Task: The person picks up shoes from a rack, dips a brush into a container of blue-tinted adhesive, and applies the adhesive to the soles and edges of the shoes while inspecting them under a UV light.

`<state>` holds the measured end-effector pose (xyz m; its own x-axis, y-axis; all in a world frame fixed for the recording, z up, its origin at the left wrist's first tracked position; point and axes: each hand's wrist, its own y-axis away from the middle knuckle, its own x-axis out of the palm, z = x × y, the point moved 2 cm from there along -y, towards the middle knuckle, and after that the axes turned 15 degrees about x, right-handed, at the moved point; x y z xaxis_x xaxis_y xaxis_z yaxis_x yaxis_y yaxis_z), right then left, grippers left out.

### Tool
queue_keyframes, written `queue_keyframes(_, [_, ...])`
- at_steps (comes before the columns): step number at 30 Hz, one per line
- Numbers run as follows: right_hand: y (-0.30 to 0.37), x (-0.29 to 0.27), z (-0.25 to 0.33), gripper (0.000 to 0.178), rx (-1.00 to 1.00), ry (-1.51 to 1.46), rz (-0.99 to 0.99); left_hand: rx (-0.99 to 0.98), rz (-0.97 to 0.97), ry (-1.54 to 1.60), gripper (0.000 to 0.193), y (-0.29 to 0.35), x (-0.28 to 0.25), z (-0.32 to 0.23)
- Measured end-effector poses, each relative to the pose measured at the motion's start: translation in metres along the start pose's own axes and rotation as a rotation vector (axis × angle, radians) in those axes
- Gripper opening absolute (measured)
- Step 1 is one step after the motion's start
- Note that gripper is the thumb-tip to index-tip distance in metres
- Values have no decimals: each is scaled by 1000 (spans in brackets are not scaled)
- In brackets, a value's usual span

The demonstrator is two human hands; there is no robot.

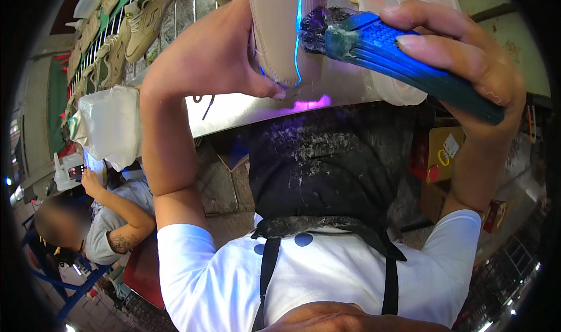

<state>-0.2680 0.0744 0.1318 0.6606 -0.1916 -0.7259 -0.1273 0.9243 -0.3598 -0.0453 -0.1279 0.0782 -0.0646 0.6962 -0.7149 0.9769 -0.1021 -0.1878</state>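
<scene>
A beige shoe upper (276, 34) is held at the top middle, over the metal bench (234, 113). My left hand (219, 51) grips it from the left side, thumb at its lower end; the other fingers are mostly hidden. A bright blue line glows lengthwise along the shoe. From the right, my right hand (461, 51) closes around the thick, ribbed handle of a blue-green brush (409, 63). Dark, caked bristles at the brush's tip meet the shoe right beside the glowing line. A purple patch of light lies on the bench beneath.
Beige shoes (146, 25) stand along a rack at the upper left. Below them sits a translucent plastic-wrapped tub (110, 124). Another clear container (400, 89) is behind the brush. A co-worker (120, 221) sits at the lower left. Cardboard boxes (441, 156) stand at the right.
</scene>
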Motion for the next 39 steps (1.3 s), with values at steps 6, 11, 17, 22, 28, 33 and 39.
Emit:
queue_keyframes(6, [3,13,12,27,61,148,-25,33,-17,-131,76,-9,-4,-2])
queue_keyframes(11, [6,19,7,29,67,122,-41,-87,19,-66,89,-24,-12,-16])
queue_keyframes(17, [14,32,-13,31,36,138,-76,28,-59,49,109,-28,-11,10])
queue_keyframes(22, [24,58,-33,34,54,-1,-186,-136,-95,185,116,-29,-16,14])
queue_keyframes(28, [29,81,-38,37,85,-4,-264,-204,-107,115,117,-32,-19,22])
queue_keyframes(33, [26,85,-37,38,86,104,-242,-357,-130,135,119,-40,-19,14])
queue_keyframes(39, [26,96,-44,38,111,-12,-232,-142,-78,66,122,-30,-20,41])
